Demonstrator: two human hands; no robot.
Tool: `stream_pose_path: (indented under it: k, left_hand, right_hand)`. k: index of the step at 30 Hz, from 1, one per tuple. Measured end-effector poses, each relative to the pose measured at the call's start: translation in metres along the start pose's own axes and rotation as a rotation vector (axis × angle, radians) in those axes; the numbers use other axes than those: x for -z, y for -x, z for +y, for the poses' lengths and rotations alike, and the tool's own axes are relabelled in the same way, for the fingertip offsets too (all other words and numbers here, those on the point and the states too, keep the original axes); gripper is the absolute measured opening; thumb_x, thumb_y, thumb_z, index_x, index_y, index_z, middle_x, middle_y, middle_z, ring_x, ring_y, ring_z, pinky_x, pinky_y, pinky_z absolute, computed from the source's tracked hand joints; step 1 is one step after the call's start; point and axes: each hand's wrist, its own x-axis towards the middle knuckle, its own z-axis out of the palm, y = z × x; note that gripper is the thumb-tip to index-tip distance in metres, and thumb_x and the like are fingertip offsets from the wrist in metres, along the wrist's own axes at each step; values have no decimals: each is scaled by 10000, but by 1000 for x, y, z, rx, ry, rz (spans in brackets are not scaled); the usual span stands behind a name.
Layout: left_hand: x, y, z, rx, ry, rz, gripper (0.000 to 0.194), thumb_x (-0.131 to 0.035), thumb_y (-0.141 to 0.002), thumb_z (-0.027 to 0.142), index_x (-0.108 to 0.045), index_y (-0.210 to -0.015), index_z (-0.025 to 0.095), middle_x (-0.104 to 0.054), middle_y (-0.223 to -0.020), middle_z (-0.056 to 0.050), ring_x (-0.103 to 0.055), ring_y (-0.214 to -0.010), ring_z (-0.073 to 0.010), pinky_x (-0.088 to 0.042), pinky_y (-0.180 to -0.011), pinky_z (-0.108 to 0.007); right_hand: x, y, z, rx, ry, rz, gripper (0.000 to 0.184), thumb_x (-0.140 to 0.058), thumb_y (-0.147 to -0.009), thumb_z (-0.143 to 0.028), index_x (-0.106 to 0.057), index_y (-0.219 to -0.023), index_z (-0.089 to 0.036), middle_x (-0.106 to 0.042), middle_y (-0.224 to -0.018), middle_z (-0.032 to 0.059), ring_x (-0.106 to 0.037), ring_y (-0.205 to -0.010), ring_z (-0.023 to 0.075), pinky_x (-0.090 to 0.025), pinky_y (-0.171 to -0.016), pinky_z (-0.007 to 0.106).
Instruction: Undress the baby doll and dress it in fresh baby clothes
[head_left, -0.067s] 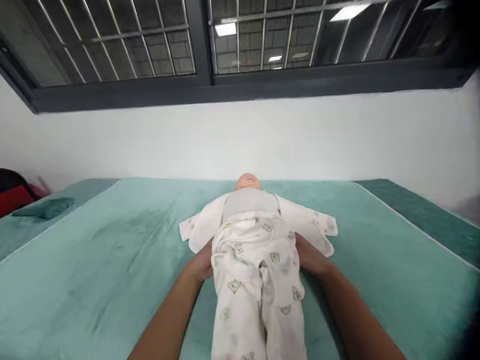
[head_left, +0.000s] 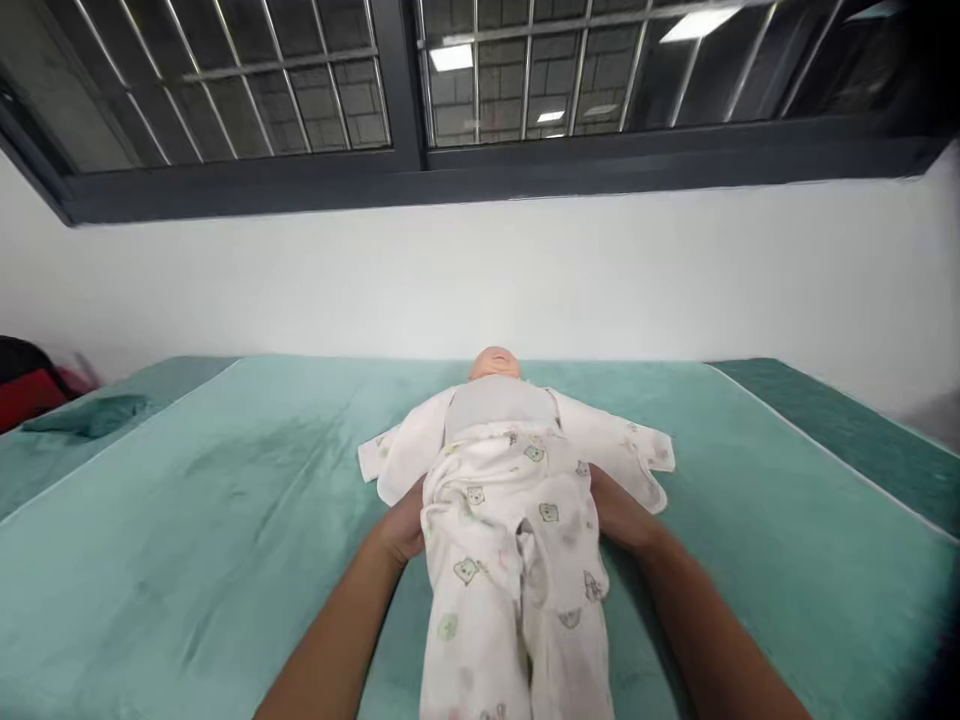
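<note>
A baby doll (head_left: 495,363) lies on its back, its head toward the wall. It wears a white jacket (head_left: 607,430) spread open at both sides over a plain pale front. White baby trousers (head_left: 480,580) with small printed bears cover its hips and legs. My left hand (head_left: 409,520) presses against the left side of the trousers near the hip. On the opposite side, my right hand (head_left: 619,510) touches them at the same height. The fingers of both hands are hidden behind the doll and the cloth, so their grip cannot be made out.
A green padded mat or bedspread (head_left: 225,520) lies under the doll. Behind it rises a white wall (head_left: 375,280) with a dark-framed barred window (head_left: 405,90) above. A red and black bag (head_left: 30,390) and a folded green cloth (head_left: 90,415) are at the far left.
The trousers have shifted very slightly to the left. Both hands stay at the hips, and the doll's head and jacket look the same.
</note>
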Motion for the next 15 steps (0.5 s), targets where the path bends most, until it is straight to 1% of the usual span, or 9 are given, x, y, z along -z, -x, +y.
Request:
stream_pose_path:
  k: [3, 6, 9, 12, 15]
  left_hand:
    - [-2, 1, 1, -3, -12, 11, 630, -744, -686, 378, -606, -1254, 144, -677, -1198, -127, -520, -1238, -374, -378, -1065, -506]
    - [-7, 3, 5, -17, -23, 44, 638, -765, -661, 348, -610, -1244, 141, -685, -1177, -133, -531, -1225, -378, -394, -1052, -504]
    - [-14, 4, 8, -7, -33, 86, 684, -791, -623, 375, -609, -1240, 140, -695, -1149, -144, -536, -1218, -387, -403, -1040, -515]
    - [-17, 4, 9, 17, -50, 98, 701, -801, -607, 402, -610, -1231, 145, -696, -1141, -156, -540, -1214, -386, -407, -1034, -523]
    - [-16, 3, 8, 23, -82, 98, 704, -814, -586, 433, -625, -1202, 149, -689, -1153, -161, -538, -1218, -384, -410, -1034, -514]
  right_hand:
    - [-4, -2, -1, -2, -22, 33, 445, -700, -730, -393, -709, -1144, -232, -730, -1062, 78, -582, -1146, 352, -482, -942, 418]
    - [-7, -4, -1, -26, -64, 51, 425, -650, -781, -417, -689, -1149, -209, -731, -1045, 84, -596, -1116, 336, -478, -950, 463]
    - [-10, -7, 1, -16, -76, 77, 427, -627, -809, -429, -666, -1165, -198, -724, -1055, 94, -599, -1110, 323, -471, -962, 481]
    - [-10, -9, 4, 24, -36, 95, 402, -631, -814, -416, -658, -1170, -230, -715, -1079, 91, -582, -1147, 313, -451, -994, 459]
    - [-10, -10, 9, 43, -10, 101, 374, -654, -800, -390, -660, -1156, -275, -709, -1093, 76, -573, -1170, 297, -439, -1007, 433]
